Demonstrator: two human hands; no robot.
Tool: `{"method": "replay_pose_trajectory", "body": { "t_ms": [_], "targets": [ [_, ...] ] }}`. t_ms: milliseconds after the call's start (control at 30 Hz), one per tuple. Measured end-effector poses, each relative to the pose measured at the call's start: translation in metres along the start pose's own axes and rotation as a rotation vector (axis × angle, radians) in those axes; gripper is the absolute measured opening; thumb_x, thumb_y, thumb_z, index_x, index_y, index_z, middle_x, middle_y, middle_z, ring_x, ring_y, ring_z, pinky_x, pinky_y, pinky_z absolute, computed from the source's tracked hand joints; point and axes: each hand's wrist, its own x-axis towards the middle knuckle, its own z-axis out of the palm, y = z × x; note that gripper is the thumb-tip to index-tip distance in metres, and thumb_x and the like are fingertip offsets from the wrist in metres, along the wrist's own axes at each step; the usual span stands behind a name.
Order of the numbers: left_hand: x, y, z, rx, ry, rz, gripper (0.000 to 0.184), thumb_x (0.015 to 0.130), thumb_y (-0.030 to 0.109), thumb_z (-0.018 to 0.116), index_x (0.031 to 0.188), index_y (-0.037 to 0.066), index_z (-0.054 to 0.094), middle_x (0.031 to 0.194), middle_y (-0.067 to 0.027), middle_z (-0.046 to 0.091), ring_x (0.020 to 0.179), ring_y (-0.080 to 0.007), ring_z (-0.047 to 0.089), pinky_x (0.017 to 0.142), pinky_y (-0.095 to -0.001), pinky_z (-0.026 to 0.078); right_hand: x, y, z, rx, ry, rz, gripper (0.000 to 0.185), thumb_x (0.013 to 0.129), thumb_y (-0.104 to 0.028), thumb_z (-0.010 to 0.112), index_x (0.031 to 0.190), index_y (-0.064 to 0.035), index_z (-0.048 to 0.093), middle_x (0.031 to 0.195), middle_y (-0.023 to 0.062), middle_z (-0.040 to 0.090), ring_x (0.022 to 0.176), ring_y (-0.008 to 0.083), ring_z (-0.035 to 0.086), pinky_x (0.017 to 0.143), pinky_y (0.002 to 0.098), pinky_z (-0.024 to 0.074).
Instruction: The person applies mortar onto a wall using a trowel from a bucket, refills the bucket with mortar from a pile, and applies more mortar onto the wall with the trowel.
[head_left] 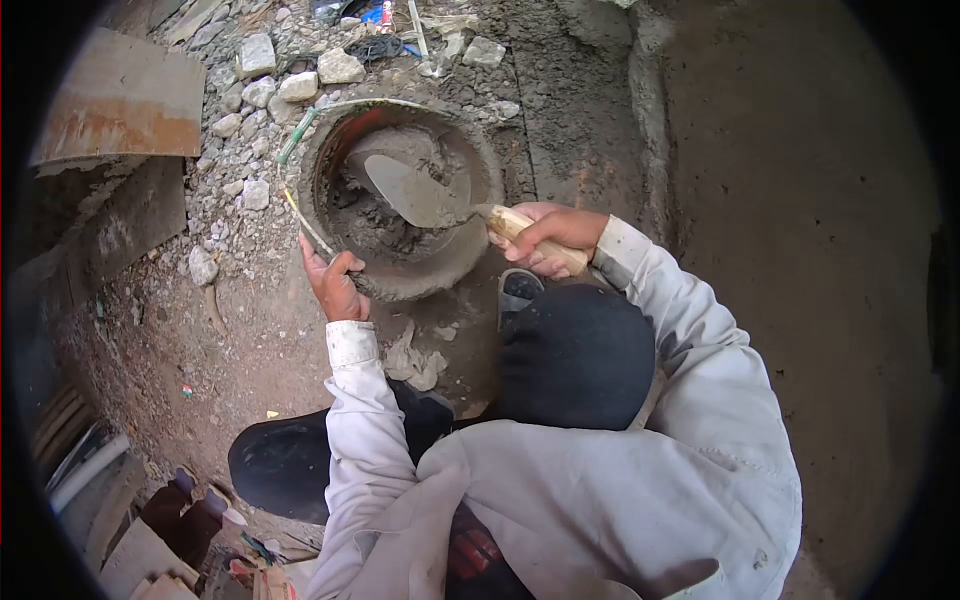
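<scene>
My right hand (555, 238) is wrapped around the wooden handle of a trowel (408, 192). The trowel's metal blade reaches over the inside of a bucket (486, 178), close above or against wet grey mortar (395, 238); I cannot tell whether it touches. At the bucket's near left side, my left hand (336, 283) grips the rim, thumb on the edge, with some fingers hidden. A wire bail with a green sleeve (297, 136) lies along the left of the rim. Mortar coats the bucket's walls.
Stones (341, 66) and rubble spread behind and left of the bucket. A rusty metal sheet (125, 95) stands at the far left. On the right runs a rough mortar edge (648, 120) beside a brown flat surface (800, 250). Scraps and a pale pipe (90, 472) lie lower left.
</scene>
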Motion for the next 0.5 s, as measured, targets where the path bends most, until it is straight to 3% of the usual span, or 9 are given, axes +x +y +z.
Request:
{"method": "replay_pose_trajectory", "body": {
  "t_ms": [167,267,367,400,500],
  "targets": [
    [-0.007,0.003,0.01,0.064,0.018,0.013,0.094,0.064,-0.013,0.049,0.154,0.001,0.024,0.137,-0.0115,0.05,0.103,-0.0224,0.056,0.081,-0.028,0.049,-0.074,0.063,-0.019,-0.165,0.668,-0.375,0.027,0.087,-0.008,0.068,0.101,-0.0075,0.046,0.067,-0.0005,0.048,0.044,0.0086,0.047,0.041,0.0266,0.0392],
    [-0.012,0.007,0.023,0.076,0.057,0.055,0.093,0.065,-0.013,0.047,0.153,0.002,0.025,0.132,-0.0102,0.053,0.101,-0.0218,0.057,0.084,-0.0289,0.049,-0.071,0.127,-0.055,-0.36,1.036,-0.42,0.026,0.085,-0.01,0.069,0.098,-0.0069,0.047,0.066,-0.0001,0.049,0.046,0.0102,0.048,0.044,0.028,0.0401],
    [-0.011,0.002,0.024,0.079,0.01,0.086,0.093,0.064,-0.013,0.047,0.153,0.002,0.025,0.13,-0.0092,0.054,0.097,-0.02,0.057,0.081,-0.0279,0.049,-0.027,0.164,-0.087,0.088,1.022,-0.369,0.021,0.084,-0.008,0.068,0.092,-0.006,0.048,0.064,0.0009,0.049,0.047,0.0118,0.049,0.044,0.0294,0.0416],
    [-0.01,0.0,0.021,0.085,0.022,0.07,0.099,0.061,-0.016,0.048,0.155,0.002,0.022,0.136,-0.0112,0.051,0.105,-0.023,0.056,0.082,-0.0272,0.049,-0.008,0.157,-0.096,0.217,0.949,-0.394,0.018,0.085,-0.008,0.066,0.089,-0.0058,0.049,0.064,0.0013,0.049,0.047,0.0125,0.049,0.043,0.0304,0.0419],
    [-0.007,-0.006,0.016,0.115,0.064,0.082,0.097,0.062,-0.015,0.048,0.154,0.003,0.024,0.134,-0.0098,0.053,0.101,-0.0211,0.057,0.079,-0.0261,0.049,0.043,0.079,-0.154,0.364,0.805,-0.548,0.011,0.086,-0.007,0.061,0.087,-0.0048,0.05,0.063,0.0023,0.049,0.046,0.0141,0.048,0.041,0.0324,0.0423]
  ]
}}
